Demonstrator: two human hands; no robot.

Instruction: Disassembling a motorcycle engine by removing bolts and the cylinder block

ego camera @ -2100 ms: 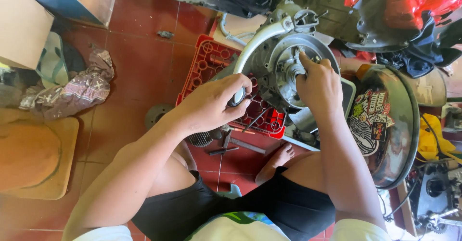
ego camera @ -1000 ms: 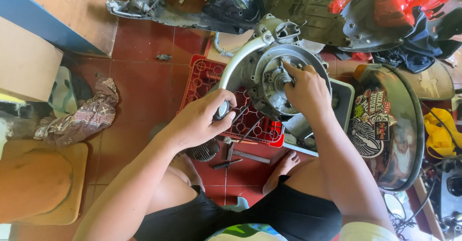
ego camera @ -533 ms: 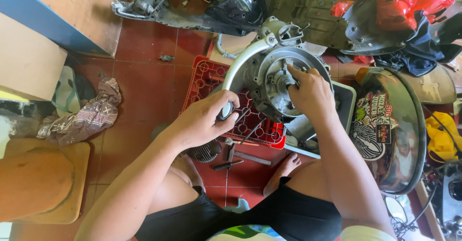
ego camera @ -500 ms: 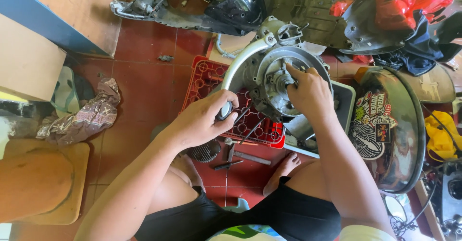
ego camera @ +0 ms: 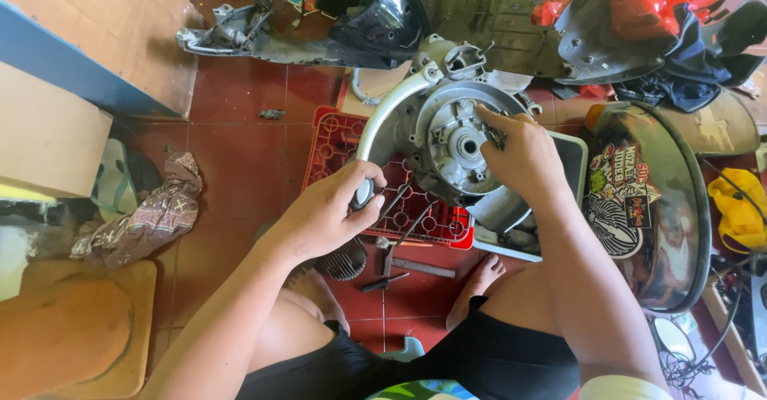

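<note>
A grey metal engine casing [ego camera: 435,132] with a round hub at its middle rests on a red plastic crate [ego camera: 335,148] in front of me. My left hand [ego camera: 327,212] is closed around the casing's lower left end, gripping a dark rounded part there. My right hand [ego camera: 519,156] lies against the right side of the round hub, fingertips pressed on its rim; whether it holds a small part I cannot tell. My bare feet sit on the red tiles just below the crate.
Loose hand tools [ego camera: 399,264] lie on the tiles by my feet. A black stickered body panel [ego camera: 647,208] stands right, a white tray [ego camera: 571,156] beside it. Dark scooter parts [ego camera: 335,24] and red panels [ego camera: 639,0] lie beyond. A rag [ego camera: 152,216] and wooden board [ego camera: 72,328] are left.
The view has shifted slightly. My right hand slid from the hub's centre toward its right rim. My left hand keeps its grip on the casing's end.
</note>
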